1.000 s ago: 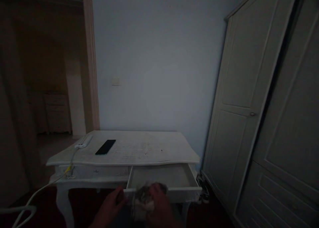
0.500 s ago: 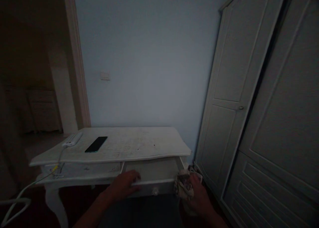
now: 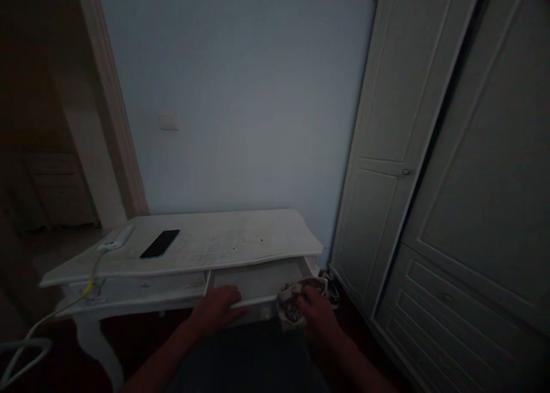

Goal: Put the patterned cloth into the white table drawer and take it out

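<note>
A white drawer [image 3: 258, 281] is pulled out from the right half of the white desk [image 3: 240, 230]. My left hand [image 3: 218, 310] grips the drawer's front panel near its left end, fingers over the top edge and thumb in front. Bunched in my right hand [image 3: 318, 314] is a patterned cloth [image 3: 289, 308] in beige and brown. It lies over the right end of the drawer front, beside the round knob [image 3: 265, 314]. The fingertips of my right hand press into the cloth, partly hiding it.
A dark phone [image 3: 160, 244] and a white power strip [image 3: 117, 237] with a cable [image 3: 64, 310] lie on the desk's left side. A white wardrobe [image 3: 382, 209] stands at the right. Dark objects [image 3: 330, 290] sit on the floor behind my right hand.
My right hand has moved the cloth left, from the drawer's right corner onto its front edge. My left hand stays at the drawer's left end. The view has shifted slightly.
</note>
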A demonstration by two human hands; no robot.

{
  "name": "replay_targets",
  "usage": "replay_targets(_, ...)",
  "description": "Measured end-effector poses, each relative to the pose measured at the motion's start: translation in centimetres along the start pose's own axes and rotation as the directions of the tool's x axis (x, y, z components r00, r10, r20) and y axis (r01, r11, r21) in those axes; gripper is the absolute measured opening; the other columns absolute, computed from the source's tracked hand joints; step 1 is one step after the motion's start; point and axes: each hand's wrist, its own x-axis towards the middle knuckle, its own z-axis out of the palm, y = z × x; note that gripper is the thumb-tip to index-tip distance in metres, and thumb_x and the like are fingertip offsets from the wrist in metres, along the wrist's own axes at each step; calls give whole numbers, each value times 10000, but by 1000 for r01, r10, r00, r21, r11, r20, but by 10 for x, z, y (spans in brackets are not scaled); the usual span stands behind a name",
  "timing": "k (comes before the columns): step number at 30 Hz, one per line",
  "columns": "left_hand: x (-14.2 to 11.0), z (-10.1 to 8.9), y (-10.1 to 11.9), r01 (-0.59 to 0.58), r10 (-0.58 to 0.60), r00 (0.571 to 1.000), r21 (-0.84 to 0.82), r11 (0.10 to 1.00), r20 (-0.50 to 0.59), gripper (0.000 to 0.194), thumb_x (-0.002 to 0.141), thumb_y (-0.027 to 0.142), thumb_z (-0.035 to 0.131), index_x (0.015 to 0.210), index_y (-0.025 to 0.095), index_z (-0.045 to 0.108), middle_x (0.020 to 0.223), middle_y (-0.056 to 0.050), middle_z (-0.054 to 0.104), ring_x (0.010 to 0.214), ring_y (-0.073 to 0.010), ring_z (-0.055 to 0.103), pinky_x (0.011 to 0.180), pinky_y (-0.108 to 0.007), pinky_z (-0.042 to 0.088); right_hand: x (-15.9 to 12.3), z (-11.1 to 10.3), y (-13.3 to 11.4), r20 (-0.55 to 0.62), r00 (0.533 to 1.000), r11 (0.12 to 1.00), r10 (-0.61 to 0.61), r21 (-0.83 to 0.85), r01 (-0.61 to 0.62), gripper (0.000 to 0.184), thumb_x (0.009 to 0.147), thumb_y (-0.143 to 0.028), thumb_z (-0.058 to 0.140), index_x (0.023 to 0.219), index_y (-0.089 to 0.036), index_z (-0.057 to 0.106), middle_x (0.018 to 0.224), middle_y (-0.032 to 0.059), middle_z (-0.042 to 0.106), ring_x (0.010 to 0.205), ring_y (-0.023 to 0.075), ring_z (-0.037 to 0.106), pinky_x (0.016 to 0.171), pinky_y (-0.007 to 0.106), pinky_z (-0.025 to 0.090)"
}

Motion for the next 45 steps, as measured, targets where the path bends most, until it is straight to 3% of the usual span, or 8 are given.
replay_targets(4, 0, 0, 0, 20, -20, 1000, 14, 1000, 7, 471, 1031, 638, 500, 943, 238, 733, 956, -67, 730, 905, -252, 687, 787, -317, 458, -34, 7, 32, 24, 997, 995, 78, -69, -76, 449, 694, -169, 702, 1131, -270, 674, 1229, 126, 622, 1054, 292, 633, 842, 341, 481)
replay_targets(11, 0, 1, -1, 34, -37, 998, 64, 997, 59, 482, 1040, 640, 469, 964, 231, 713, 981, -69, 732, 948, -261, 692, 811, -333, 462, -1, 46, -23, -31, 991, 990, -133, -51, 131, 308, 738, -292, 737, 1035, -256, 662, 1053, 59, 626, 882, 210, 595, 716, 260, 412)
replay_targets(15, 1, -2, -1, 13, -17, 997, 55, 998, 74, 492, 1051, 637, 445, 969, 228, 705, 997, -70, 733, 947, -262, 695, 805, -336, 459, -2, 28, -9, -136, 982, 991, -130, -55, 123, 270, 773, -320, 737, 1025, -250, 670, 1044, 67, 618, 890, 219, 590, 756, 285, 429)
replay_targets(21, 1, -3, 0, -2, 0, 999, 27, 1000, 53, 535, 1052, 661, 411, 945, 226, 703, 964, -68, 724, 919, -250, 688, 786, -327, 449, -38, -5, 43, 27, 999, 993, 41, -111, -38, 371, 739, -249, 733, 1106, -262, 684, 1184, 99, 624, 1019, 264, 627, 816, 313, 464)
replay_targets(25, 2, -4, 3, 12, -15, 997, 48, 999, 73, 535, 1055, 656, 409, 959, 224, 710, 968, -71, 726, 916, -251, 690, 784, -328, 454, -32, 15, 21, 82, 992, 990, 94, -115, -84, 402, 744, -244, 748, 1138, -261, 673, 1217, 97, 627, 1035, 254, 639, 803, 288, 457)
replay_targets(31, 2, -4, 3, 15, -19, 997, 54, 998, 76, 516, 1055, 644, 420, 947, 228, 706, 964, -69, 719, 925, -254, 688, 788, -330, 452, -4, 42, -28, 103, 993, 996, -59, -56, 65, 430, 745, -283, 776, 1157, -277, 651, 1213, 87, 639, 1046, 258, 625, 796, 293, 453)
replay_targets(39, 2, -2, 1, 29, -32, 997, 41, 999, 76, 518, 1051, 654, 412, 981, 233, 705, 983, -64, 717, 923, -250, 678, 803, -334, 449, -17, 3, 16, -35, 998, 997, 44, -66, -47, 424, 731, -277, 763, 1144, -243, 673, 1194, 111, 622, 1031, 264, 619, 833, 310, 464)
replay_targets(45, 1, 3, -2, 26, -27, 998, 19, 999, 52, 517, 1042, 668, 421, 987, 241, 705, 976, -61, 715, 934, -250, 679, 807, -332, 451, -28, 29, 15, 104, 986, 986, 133, -114, -121, 497, 696, -274, 785, 1178, -262, 664, 1271, 116, 618, 1086, 294, 634, 808, 317, 466)
